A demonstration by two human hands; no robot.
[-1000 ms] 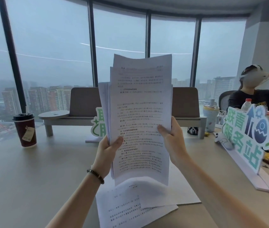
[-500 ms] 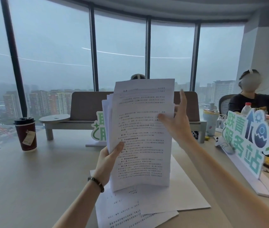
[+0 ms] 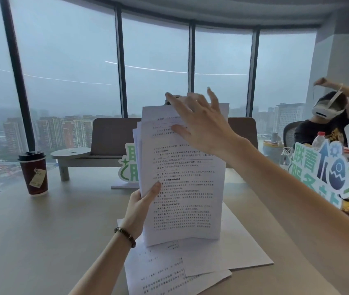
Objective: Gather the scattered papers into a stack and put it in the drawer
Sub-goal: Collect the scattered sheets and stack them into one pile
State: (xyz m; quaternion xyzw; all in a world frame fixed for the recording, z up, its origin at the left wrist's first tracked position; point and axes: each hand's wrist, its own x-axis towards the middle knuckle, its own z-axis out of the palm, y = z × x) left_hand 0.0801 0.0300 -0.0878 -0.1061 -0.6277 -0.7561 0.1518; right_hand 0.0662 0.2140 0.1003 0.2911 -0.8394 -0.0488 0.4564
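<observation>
Paper stack (image 3: 182, 177) upright in left hand (image 3: 139, 207) grip, right hand (image 3: 201, 126) now raised to top edge

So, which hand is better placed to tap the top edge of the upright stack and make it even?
The right hand: it is open at the top edge of the stack, while the left hand grips the lower left edge.

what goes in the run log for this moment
left hand grips paper stack upright | right hand open at top edge | loose sheets on desk
</observation>
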